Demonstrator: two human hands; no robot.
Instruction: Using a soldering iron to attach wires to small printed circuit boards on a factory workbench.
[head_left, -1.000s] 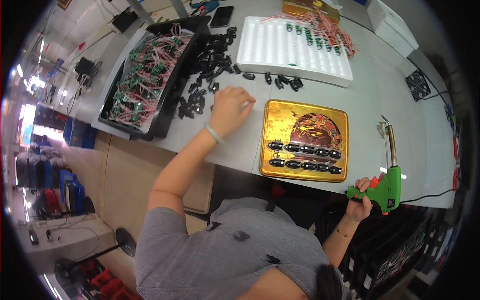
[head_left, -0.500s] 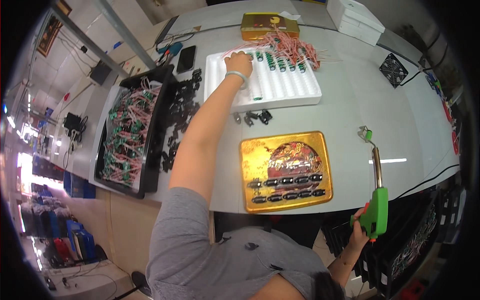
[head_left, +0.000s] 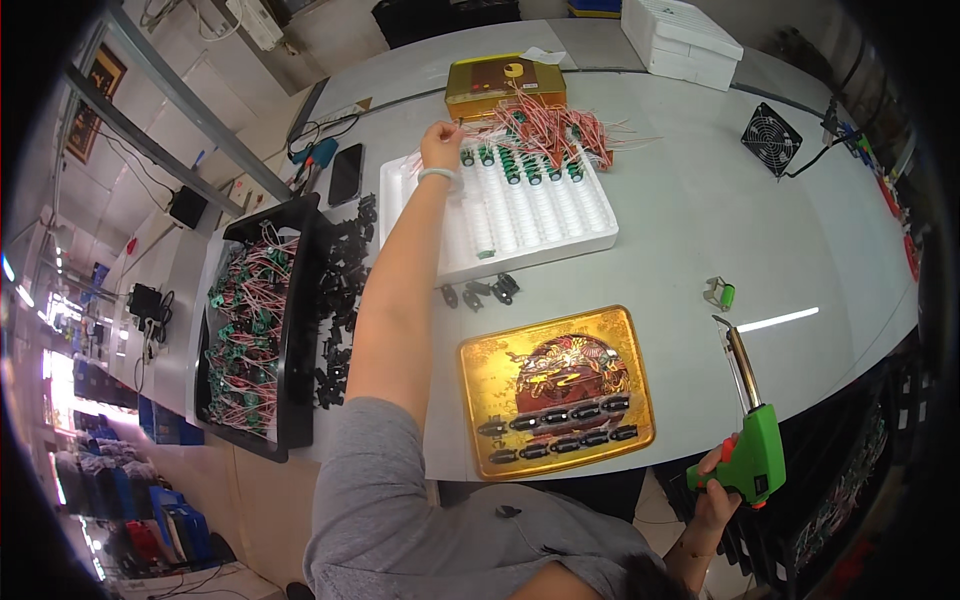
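Note:
My left hand (head_left: 441, 147) is closed at the far left corner of a white foam tray (head_left: 545, 243). A small dark tip shows at its fingertips, but I cannot make out what it is. Beside that hand, green circuit boards (head_left: 533, 168) with pink wires (head_left: 550, 128) stand in the tray's far slots. One small green board (head_left: 486, 254) lies at the tray's near edge. My right hand (head_left: 715, 495) grips a green soldering gun (head_left: 757, 455) at the table's front right. Its metal tip points away from me, just short of a small green roll in a metal holder (head_left: 722, 293).
A gold tin lid (head_left: 640, 440) bears two rows of black housings (head_left: 567, 443). Left stand a black bin (head_left: 297, 350) of wired boards, loose black parts (head_left: 345, 270) and a phone (head_left: 346, 174). Farther back are a gold tin (head_left: 480, 88), a white foam box (head_left: 685, 45) and a fan (head_left: 771, 139).
The view has shifted, so the table sits lower in it. My left hand has moved from above the tray's slots to its far left corner. The soldering gun's tip has drawn back from the roll.

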